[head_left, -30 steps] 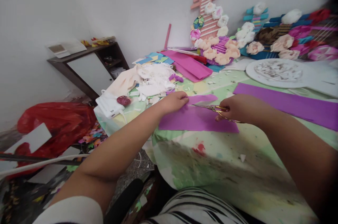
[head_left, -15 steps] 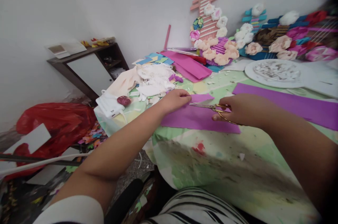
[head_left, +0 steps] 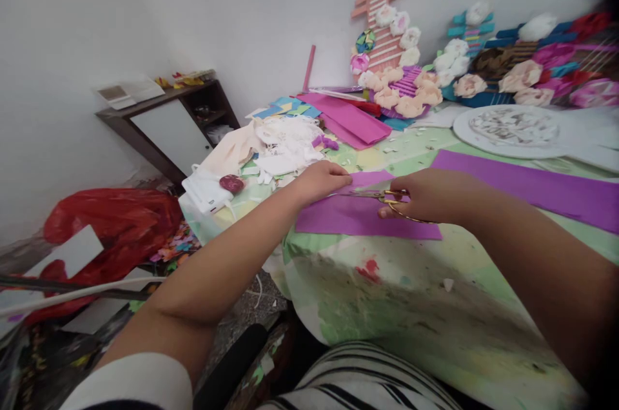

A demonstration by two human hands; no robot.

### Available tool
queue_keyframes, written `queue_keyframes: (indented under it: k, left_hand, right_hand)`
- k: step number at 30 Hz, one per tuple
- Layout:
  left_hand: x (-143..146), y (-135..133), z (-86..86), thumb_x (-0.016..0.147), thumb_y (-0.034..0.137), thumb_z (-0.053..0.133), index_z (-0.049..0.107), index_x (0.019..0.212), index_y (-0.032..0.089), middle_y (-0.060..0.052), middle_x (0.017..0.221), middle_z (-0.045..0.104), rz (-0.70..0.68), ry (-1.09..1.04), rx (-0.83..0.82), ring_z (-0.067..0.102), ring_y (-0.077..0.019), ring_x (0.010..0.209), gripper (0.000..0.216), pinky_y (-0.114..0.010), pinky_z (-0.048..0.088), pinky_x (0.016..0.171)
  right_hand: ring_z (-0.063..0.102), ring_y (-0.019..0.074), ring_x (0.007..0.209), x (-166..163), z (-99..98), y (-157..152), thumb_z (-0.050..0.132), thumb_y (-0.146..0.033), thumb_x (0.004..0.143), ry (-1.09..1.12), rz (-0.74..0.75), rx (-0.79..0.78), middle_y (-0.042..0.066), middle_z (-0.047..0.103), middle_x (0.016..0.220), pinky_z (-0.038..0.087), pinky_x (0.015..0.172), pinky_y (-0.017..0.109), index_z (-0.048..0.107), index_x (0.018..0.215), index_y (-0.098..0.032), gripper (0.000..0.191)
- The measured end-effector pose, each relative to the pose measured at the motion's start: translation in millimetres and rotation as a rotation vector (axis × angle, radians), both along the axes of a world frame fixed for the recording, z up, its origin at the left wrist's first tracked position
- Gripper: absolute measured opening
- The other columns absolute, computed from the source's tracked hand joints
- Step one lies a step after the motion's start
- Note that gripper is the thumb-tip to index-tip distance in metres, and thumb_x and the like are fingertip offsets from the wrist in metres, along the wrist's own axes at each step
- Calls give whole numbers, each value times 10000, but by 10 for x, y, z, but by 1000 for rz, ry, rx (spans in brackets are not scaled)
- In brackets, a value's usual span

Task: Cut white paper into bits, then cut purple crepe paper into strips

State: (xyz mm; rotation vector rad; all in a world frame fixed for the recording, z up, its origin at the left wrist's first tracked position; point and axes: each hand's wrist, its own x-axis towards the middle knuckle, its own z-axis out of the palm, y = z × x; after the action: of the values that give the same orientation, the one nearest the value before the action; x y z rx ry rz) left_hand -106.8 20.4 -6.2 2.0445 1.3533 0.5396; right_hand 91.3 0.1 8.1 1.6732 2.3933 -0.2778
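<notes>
A sheet of purple crepe paper (head_left: 367, 220) lies along the near edge of the table. My left hand (head_left: 323, 182) pinches its far strip, thumb and fingers closed on the paper. Gold-handled scissors (head_left: 378, 195) are gripped in my right hand (head_left: 430, 194), fingers through the loops. Their blades point left into the paper, close below my left fingertips, and look nearly closed. The cut strip (head_left: 370, 179) lies on the far side of the blades. Another long purple sheet (head_left: 527, 187) rests beyond my right hand.
White scraps (head_left: 285, 139) and folded pink paper (head_left: 345, 120) lie behind my left hand. A white power bank (head_left: 207, 189) with a cable sits at the left edge. A round white board (head_left: 507, 147) and paper-flower guitar shapes (head_left: 387, 75) stand at the back. A red bag (head_left: 113, 223) is on the floor.
The scissors and my right hand have moved left along the paper, and the blades have come closer together. My left hand keeps its hold. The view has shifted slightly.
</notes>
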Motion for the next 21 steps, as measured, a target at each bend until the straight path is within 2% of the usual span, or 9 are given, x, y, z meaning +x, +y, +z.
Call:
queue_keyframes:
  k: [7,16,21]
  left_hand:
    - [-2,-8,-14,638,383,448,578,647,154,8,615,518,3,-77,-20,452,-102,561,264,-208,334,504]
    - [21,4,-53,625,378,482,590,701,159,-4,679,556,0,-161,-154,488,-107,607,256,-202,359,527]
    - [3,30,-61,619,386,492,594,711,164,-7,673,557,18,-150,-186,493,-108,591,261,-204,364,512]
  right_hand:
    - [472,150,521,-63,-36,65,324,-705,535,96,64,-68,40,557,657,260,455,246,546,720,-216,568]
    - [453,125,470,-36,-113,102,374,-657,559,140,52,-94,12,542,563,233,439,239,564,678,-231,482]
    - [462,138,500,-7,-137,114,364,-685,541,164,57,-94,11,551,598,239,440,240,562,714,-244,513]
